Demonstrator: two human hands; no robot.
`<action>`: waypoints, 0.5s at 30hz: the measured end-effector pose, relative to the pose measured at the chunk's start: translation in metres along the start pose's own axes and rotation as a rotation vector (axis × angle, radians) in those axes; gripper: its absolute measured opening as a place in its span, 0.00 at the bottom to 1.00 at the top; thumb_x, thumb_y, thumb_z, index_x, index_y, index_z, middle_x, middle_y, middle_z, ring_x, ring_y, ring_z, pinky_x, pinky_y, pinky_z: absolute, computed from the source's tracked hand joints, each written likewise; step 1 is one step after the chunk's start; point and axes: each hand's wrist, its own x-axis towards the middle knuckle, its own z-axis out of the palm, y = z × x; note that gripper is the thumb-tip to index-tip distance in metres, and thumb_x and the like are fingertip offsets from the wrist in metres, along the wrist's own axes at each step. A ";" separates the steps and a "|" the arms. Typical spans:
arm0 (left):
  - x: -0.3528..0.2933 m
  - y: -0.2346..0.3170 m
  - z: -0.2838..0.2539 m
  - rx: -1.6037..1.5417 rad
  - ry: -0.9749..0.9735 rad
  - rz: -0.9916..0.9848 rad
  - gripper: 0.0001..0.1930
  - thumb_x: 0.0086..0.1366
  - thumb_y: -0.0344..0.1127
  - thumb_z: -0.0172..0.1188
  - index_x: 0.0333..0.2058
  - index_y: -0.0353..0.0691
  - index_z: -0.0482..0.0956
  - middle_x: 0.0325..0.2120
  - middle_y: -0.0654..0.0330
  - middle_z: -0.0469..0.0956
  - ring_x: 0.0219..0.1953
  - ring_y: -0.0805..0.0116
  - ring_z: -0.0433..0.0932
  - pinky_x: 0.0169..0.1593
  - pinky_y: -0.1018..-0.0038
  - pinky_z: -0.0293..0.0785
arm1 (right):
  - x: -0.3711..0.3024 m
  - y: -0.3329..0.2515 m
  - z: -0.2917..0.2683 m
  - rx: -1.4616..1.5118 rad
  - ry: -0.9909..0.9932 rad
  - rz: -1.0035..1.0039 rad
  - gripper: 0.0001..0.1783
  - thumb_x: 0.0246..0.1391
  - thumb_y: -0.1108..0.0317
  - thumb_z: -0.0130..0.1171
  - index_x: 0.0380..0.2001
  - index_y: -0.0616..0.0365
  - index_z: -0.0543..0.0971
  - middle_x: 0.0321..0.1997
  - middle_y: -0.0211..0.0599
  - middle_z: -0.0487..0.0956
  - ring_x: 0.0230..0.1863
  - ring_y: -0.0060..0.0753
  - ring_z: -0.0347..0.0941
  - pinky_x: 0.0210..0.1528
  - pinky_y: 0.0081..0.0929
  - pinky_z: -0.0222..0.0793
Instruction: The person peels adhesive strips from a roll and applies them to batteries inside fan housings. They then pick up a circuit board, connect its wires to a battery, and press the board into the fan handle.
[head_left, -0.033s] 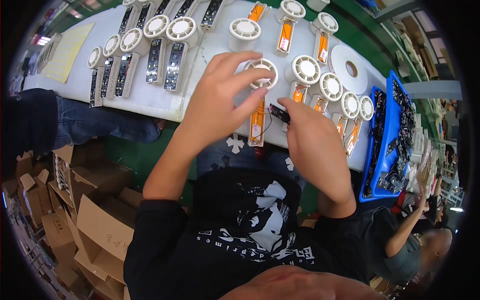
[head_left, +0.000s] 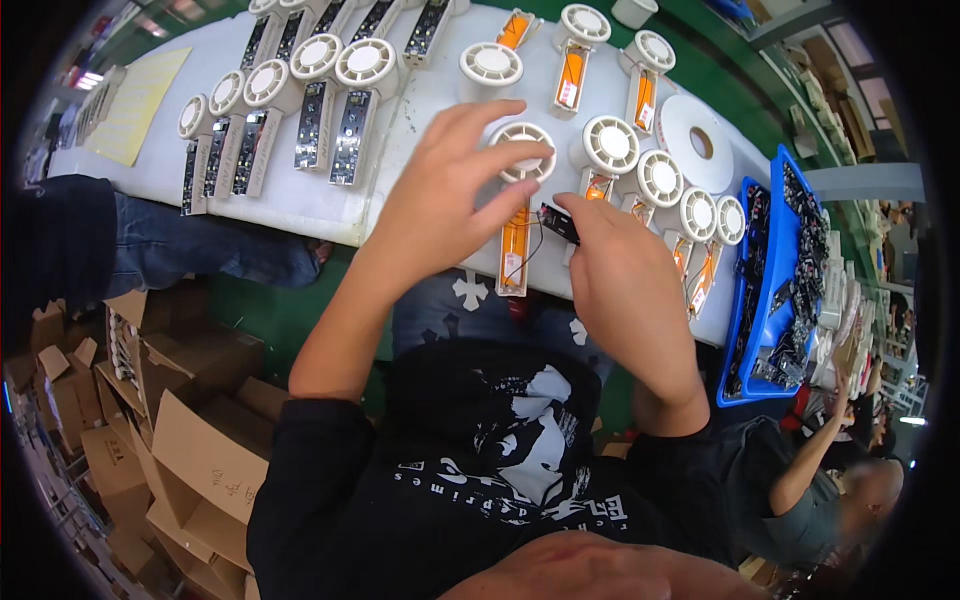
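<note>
Our right hand [head_left: 625, 270] leans in over the bench's [head_left: 425, 95] near edge, palm down, its thumb and fingers closed in a pinch on a black circuit board [head_left: 559, 223]. Our left hand [head_left: 440, 190] arches beside it, fingers spread wide around the round head of a white fan [head_left: 513, 250]; we cannot tell whether the fingertips touch it. That fan lies with its handle end at the near edge, its orange battery exposed and a thin dark wire [head_left: 541, 236] running to the board. Since the earlier frame, both hands have kept practically the same pose and grip, and we see only a slight shift of the view. Farther right stand more white fans [head_left: 661, 178], then blue trays [head_left: 774, 322] at the bench's right edge.
</note>
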 end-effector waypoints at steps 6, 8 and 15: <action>-0.001 -0.033 0.016 -0.177 -0.044 -0.116 0.18 0.63 0.38 0.68 0.53 0.54 0.85 0.61 0.52 0.71 0.61 0.51 0.71 0.59 0.64 0.72 | 0.008 0.003 -0.007 -0.066 -0.237 0.039 0.07 0.53 0.72 0.63 0.36 0.62 0.83 0.26 0.46 0.81 0.28 0.54 0.78 0.35 0.45 0.73; 0.001 -0.032 0.017 -0.191 -0.038 -0.148 0.18 0.63 0.38 0.68 0.52 0.54 0.85 0.62 0.52 0.70 0.61 0.51 0.70 0.60 0.63 0.71 | 0.017 0.006 -0.015 -0.004 -0.324 -0.056 0.07 0.51 0.70 0.66 0.32 0.61 0.83 0.24 0.45 0.80 0.28 0.53 0.78 0.34 0.44 0.73; -0.001 -0.034 0.020 -0.160 -0.017 -0.187 0.20 0.60 0.40 0.71 0.53 0.53 0.84 0.62 0.53 0.70 0.63 0.51 0.69 0.62 0.62 0.70 | 0.016 0.020 -0.017 0.201 -0.273 -0.083 0.13 0.45 0.66 0.74 0.34 0.57 0.83 0.21 0.42 0.79 0.24 0.51 0.77 0.29 0.40 0.71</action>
